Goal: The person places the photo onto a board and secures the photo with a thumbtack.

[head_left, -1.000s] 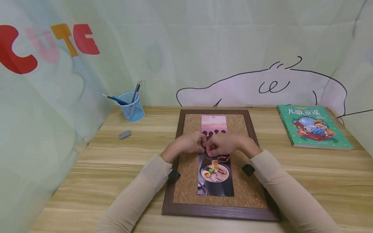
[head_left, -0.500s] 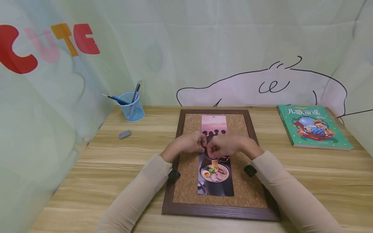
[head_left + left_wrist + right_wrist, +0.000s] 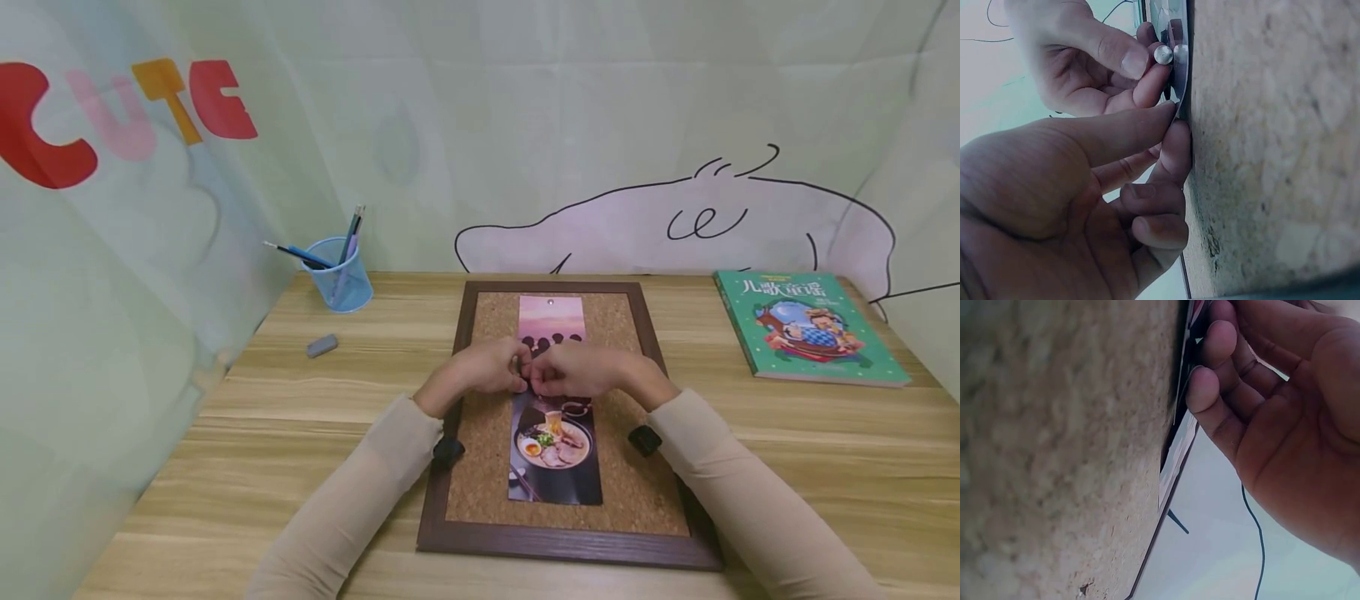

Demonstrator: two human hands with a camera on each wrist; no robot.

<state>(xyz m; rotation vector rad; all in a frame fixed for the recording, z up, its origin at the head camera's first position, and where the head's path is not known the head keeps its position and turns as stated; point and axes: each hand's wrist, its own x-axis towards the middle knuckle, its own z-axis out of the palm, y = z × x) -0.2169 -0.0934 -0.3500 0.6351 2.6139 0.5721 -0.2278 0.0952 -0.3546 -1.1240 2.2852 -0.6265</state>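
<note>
A cork board [image 3: 480,467] with a dark brown frame lies on the table. Along its middle are a photo of a pink sky with dark silhouettes [image 3: 551,321] and, nearer, a photo of a ramen bowl [image 3: 555,454]. My left hand [image 3: 487,367] pinches a photo's left edge where the two meet; I cannot tell which photo. Beside it, my right hand [image 3: 581,369] holds a silver thumbtack [image 3: 1163,55] between thumb and finger, close over the photo surface. In the right wrist view, the curled right fingers [image 3: 1204,387] lie close by the photos. Both hands cover the seam.
Another tack [image 3: 551,302] sits at the sky photo's top edge. A blue mesh pen cup [image 3: 341,279] with several pencils stands at the back left, a grey eraser [image 3: 322,346] in front of it. To the right lies a green book [image 3: 810,329]. A printed curtain [image 3: 525,125] hangs behind.
My right hand dipped slightly toward the ramen photo, then came back up beside the left fingers. The left hand and both photos have stayed nearly still.
</note>
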